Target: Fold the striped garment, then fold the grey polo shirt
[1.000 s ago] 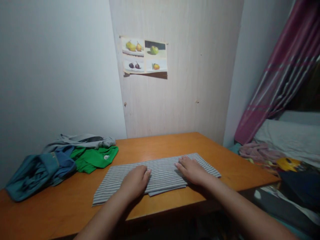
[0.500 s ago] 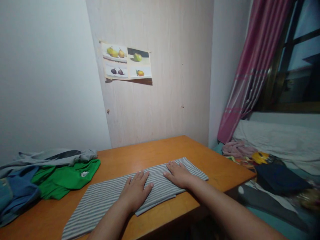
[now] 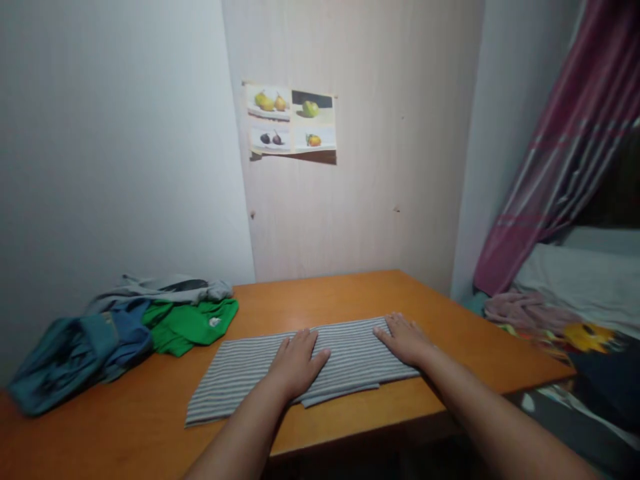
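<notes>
A grey-and-white striped cloth (image 3: 345, 357), folded into a long flat strip, lies across the orange-brown table (image 3: 300, 300). My left hand (image 3: 299, 363) rests palm down near the middle of the cloth, its fingers stretched out and the thumb apart. Close to the right end of the strip, my right hand (image 3: 406, 339) lies flat with its fingers spread. Along the near edge an under layer of the cloth sticks out a little between the two hands. What garment or piece of linen it is, I cannot tell.
At the table's left are a green garment (image 3: 193, 325), blue denim clothing (image 3: 85, 350) and a grey garment (image 3: 165, 288). A fruit picture sheet (image 3: 293, 123) hangs on the wall behind. Beyond the right edge are a pink curtain (image 3: 535, 180), a pinkish cloth (image 3: 523, 310) and other items.
My view has turned left, so everything sits further right. My right hand has slid outward to the cloth's right end, widening the gap from my left hand. The strip lies straighter across the table.
</notes>
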`<action>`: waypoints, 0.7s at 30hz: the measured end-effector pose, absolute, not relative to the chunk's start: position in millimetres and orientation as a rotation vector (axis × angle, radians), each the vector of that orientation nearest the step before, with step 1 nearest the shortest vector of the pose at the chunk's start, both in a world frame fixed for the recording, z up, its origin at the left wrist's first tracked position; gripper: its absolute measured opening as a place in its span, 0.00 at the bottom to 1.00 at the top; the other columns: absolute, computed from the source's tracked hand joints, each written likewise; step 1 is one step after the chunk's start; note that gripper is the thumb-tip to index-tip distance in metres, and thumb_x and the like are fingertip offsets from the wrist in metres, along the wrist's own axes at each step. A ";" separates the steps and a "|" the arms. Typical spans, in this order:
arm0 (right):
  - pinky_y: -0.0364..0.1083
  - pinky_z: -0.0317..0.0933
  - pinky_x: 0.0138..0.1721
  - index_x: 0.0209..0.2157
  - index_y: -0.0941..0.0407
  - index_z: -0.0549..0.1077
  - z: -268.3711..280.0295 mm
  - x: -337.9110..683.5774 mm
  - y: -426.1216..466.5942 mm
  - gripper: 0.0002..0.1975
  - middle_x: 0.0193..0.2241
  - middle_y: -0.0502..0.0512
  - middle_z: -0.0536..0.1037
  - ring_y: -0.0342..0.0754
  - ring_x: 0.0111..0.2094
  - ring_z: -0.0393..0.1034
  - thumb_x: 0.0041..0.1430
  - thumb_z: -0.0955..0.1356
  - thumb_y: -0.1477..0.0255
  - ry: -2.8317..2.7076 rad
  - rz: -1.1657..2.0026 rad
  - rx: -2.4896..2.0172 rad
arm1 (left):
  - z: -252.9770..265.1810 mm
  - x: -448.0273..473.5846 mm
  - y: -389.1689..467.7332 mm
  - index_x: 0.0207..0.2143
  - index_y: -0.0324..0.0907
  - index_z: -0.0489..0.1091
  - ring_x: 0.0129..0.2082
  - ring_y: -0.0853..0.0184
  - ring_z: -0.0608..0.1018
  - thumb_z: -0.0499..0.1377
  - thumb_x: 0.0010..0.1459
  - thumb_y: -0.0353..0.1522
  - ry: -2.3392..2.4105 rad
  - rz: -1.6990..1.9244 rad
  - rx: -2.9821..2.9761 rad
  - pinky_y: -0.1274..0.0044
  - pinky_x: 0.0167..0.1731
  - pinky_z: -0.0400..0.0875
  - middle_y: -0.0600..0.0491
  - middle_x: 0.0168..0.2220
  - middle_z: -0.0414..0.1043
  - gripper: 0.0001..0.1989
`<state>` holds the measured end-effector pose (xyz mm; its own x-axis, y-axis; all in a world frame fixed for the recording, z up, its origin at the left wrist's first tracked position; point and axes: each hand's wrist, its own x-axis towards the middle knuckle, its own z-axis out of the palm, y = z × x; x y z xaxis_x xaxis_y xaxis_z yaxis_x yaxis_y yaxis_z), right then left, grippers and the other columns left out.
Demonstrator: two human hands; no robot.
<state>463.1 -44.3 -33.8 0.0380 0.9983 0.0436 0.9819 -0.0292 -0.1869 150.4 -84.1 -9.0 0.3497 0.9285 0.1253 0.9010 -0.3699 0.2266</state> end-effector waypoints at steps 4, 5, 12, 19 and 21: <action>0.63 0.37 0.68 0.70 0.62 0.52 -43.9 467.1 -37.7 0.46 0.71 0.65 0.48 0.60 0.72 0.38 0.65 0.50 0.43 -2.061 0.079 -2.141 | -6.3 129.4 -82.2 0.64 0.36 0.61 0.68 0.54 0.61 0.39 0.67 0.52 1.817 0.427 2.463 0.63 0.65 0.54 0.38 0.67 0.59 0.36; 0.64 0.37 0.68 0.71 0.61 0.52 -45.3 467.3 -37.2 0.45 0.72 0.64 0.48 0.60 0.72 0.37 0.65 0.49 0.43 -2.059 0.062 -2.138 | -5.5 120.9 -82.1 0.63 0.36 0.63 0.67 0.53 0.63 0.40 0.68 0.51 1.858 0.443 2.453 0.64 0.64 0.56 0.38 0.66 0.61 0.36; 0.65 0.36 0.68 0.71 0.61 0.52 -47.9 465.1 -38.3 0.46 0.72 0.62 0.46 0.59 0.72 0.35 0.64 0.49 0.43 -2.047 -0.006 -2.138 | -4.6 48.8 -86.7 0.58 0.35 0.67 0.66 0.53 0.65 0.39 0.69 0.48 2.138 0.390 2.351 0.64 0.63 0.56 0.36 0.64 0.64 0.32; 0.65 0.40 0.68 0.71 0.61 0.52 -46.2 469.5 -37.2 0.47 0.71 0.61 0.51 0.60 0.72 0.40 0.63 0.48 0.42 -2.073 0.078 -2.130 | -8.6 23.8 -93.3 0.67 0.33 0.57 0.70 0.51 0.56 0.41 0.65 0.54 2.215 0.233 2.228 0.61 0.66 0.50 0.36 0.70 0.52 0.40; 0.64 0.40 0.68 0.71 0.61 0.52 -45.4 471.2 -37.9 0.47 0.71 0.61 0.50 0.60 0.72 0.40 0.63 0.49 0.42 -2.069 0.085 -2.132 | -8.9 22.7 -94.2 0.68 0.34 0.56 0.71 0.51 0.53 0.41 0.64 0.55 2.230 0.217 2.198 0.59 0.66 0.48 0.37 0.71 0.49 0.42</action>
<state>471.2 -37.9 -45.4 0.0362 0.9964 0.0762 0.9868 -0.0236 -0.1602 22.7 -94.2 -8.9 -0.0190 0.9953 0.0945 0.9949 0.0094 0.1004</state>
